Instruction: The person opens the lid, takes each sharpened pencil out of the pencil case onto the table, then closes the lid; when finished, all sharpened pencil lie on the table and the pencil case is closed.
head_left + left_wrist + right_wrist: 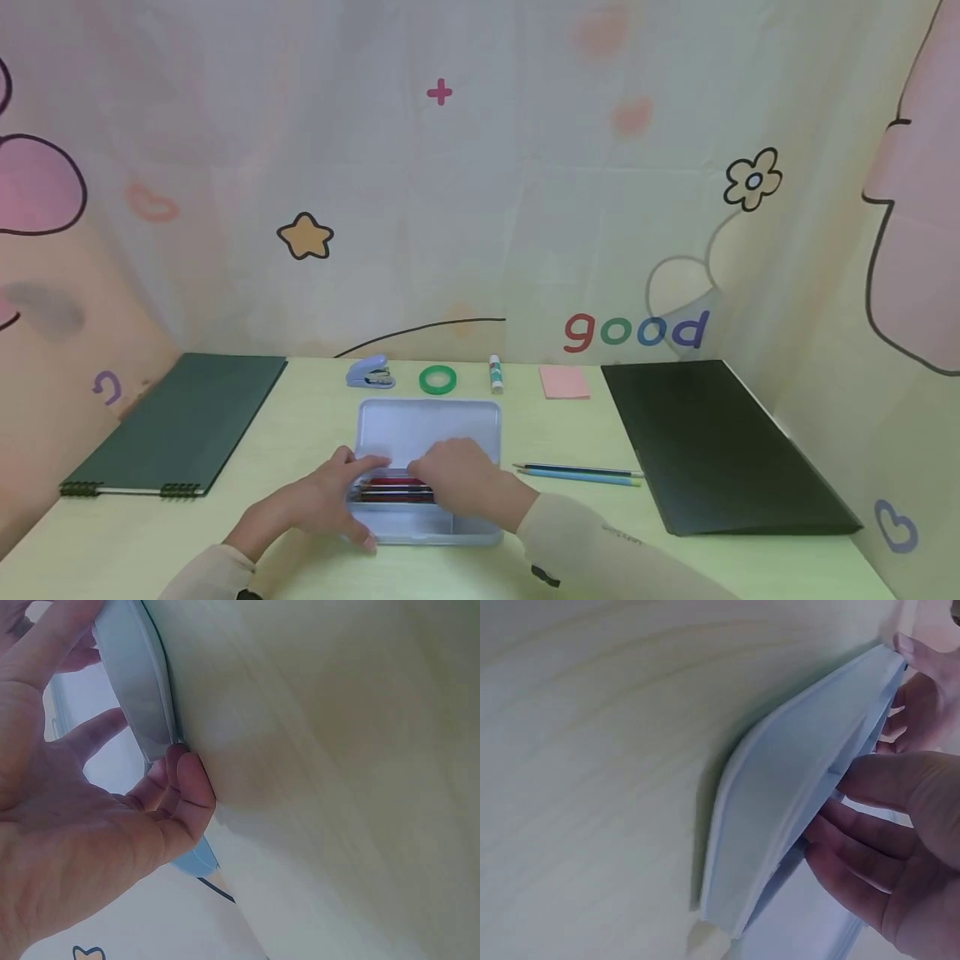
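A pale blue pencil case (429,425) lies with its lid swung back on the table, several dark and red pencils (393,489) in its rear compartment. At the case's left end, my left hand (326,498) grips the side, fingers curled against the outer wall in the left wrist view. My right hand (459,477) reaches down over the pencils' right part. In the right wrist view its thumb and fingers (862,859) go in past the rim, their tips hidden; I cannot tell whether they pinch a pencil.
Two pencils (581,475) lie right of the case. Behind it are a stapler (371,372), green tape roll (437,380), glue stick (496,375) and pink sticky notes (565,382). A dark green spiral notebook (187,425) lies left, a black folder (723,450) right.
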### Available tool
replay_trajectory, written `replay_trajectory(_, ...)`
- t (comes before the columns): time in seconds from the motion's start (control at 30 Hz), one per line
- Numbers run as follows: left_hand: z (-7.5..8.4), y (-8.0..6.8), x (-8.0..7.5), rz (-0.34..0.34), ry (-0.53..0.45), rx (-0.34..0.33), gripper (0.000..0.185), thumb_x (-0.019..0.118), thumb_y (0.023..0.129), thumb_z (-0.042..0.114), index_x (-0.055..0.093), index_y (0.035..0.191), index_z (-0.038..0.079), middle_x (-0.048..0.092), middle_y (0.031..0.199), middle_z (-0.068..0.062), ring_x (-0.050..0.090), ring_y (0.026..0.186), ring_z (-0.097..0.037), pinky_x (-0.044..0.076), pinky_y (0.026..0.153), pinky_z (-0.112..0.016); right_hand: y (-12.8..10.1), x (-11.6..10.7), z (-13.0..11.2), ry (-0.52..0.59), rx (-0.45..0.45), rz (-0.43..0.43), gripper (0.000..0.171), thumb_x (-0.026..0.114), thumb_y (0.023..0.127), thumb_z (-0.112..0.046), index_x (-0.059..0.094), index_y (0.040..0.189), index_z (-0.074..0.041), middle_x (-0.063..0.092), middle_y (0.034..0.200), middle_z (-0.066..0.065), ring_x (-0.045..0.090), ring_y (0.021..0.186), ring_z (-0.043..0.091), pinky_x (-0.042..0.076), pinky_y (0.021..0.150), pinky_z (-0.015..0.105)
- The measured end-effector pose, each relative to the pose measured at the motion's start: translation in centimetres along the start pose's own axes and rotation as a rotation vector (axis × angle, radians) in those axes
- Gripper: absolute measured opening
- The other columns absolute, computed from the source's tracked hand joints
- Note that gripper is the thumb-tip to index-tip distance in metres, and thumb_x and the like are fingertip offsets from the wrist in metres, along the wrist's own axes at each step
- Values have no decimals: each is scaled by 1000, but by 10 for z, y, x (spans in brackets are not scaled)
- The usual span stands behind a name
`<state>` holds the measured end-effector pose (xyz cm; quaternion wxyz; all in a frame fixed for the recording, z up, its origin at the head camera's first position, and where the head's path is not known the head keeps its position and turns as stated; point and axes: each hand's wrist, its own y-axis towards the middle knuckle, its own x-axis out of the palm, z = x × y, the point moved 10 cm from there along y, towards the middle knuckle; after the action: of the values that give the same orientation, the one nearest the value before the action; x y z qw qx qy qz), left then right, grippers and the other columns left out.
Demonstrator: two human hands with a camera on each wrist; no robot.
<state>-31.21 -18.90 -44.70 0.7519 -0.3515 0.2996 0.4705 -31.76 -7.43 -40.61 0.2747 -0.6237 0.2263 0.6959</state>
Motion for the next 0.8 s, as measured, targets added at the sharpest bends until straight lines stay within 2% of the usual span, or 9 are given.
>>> replay_trajectory(0.17,1,0,-1,3,4,9,95,96,63,28,48,145,22,39,113,-9,48,106,-25,45,89,-45,2,3,-5,-81,-31,10,25,73,90,-18,73,112,-29,73,90,-8,59,70,6,50,67,22)
replay_trajectory(0.53,0,1,-2,-8,17,-20,94,95,64,30,48,145,25,40,115,-9,47,108,-25,45,91,-47,3,5,-5,-24,-64,-36,33,71,93,-20,69,124,-31,75,100,-9,58,73,5,51,78,21)
replay_trajectory(0.8,0,-1,0,-6,1,-14,95,95,64,29,48,146,24,39,114,-9,46,108,-25,44,90,-46,4,7,-7,-30,-81,-40,34,70,94,-21,68,125,-33,75,100,-11,55,70,6,49,77,21)
